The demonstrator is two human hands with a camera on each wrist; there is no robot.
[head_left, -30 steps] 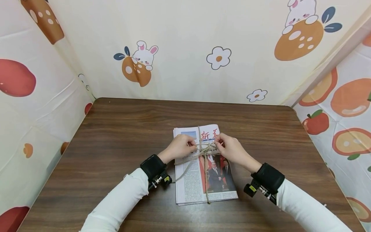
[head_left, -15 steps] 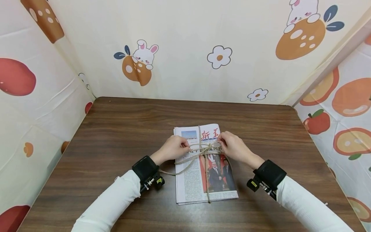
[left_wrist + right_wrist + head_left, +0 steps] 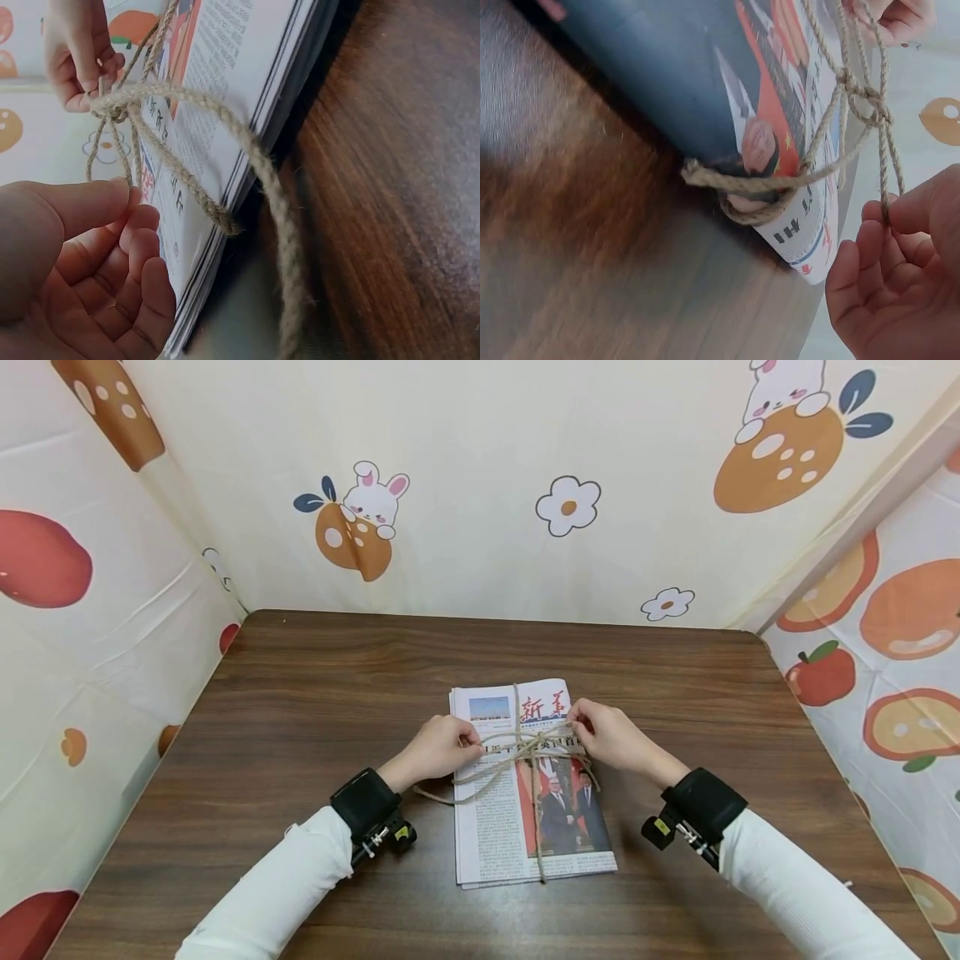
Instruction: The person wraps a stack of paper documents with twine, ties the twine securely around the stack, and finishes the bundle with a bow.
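Note:
A folded stack of newspapers (image 3: 495, 827) lies on the table, with twine (image 3: 537, 810) running along and across it. Over its upper half the strands meet in a knot (image 3: 116, 111) with loops. On the left, my left hand (image 3: 438, 747) pinches a loop of the twine between thumb and forefinger. Opposite, the right hand (image 3: 615, 737) pinches another loop past the papers' right edge. Both loops stretch from the knot to the fingertips in the wrist views. One loose twine end (image 3: 694, 174) hangs over the papers' right side; another trails past the left edge.
The brown wooden table (image 3: 337, 685) extends on all sides of the papers. A pale patterned curtain (image 3: 465, 552) stands behind it, with more printed cloth at left and right. Each wrist carries a black strap with a small camera.
My left hand has moved left and slightly down, the right hand slightly right, so the loops between them are drawn out wider. The loose left end has swung out over the table.

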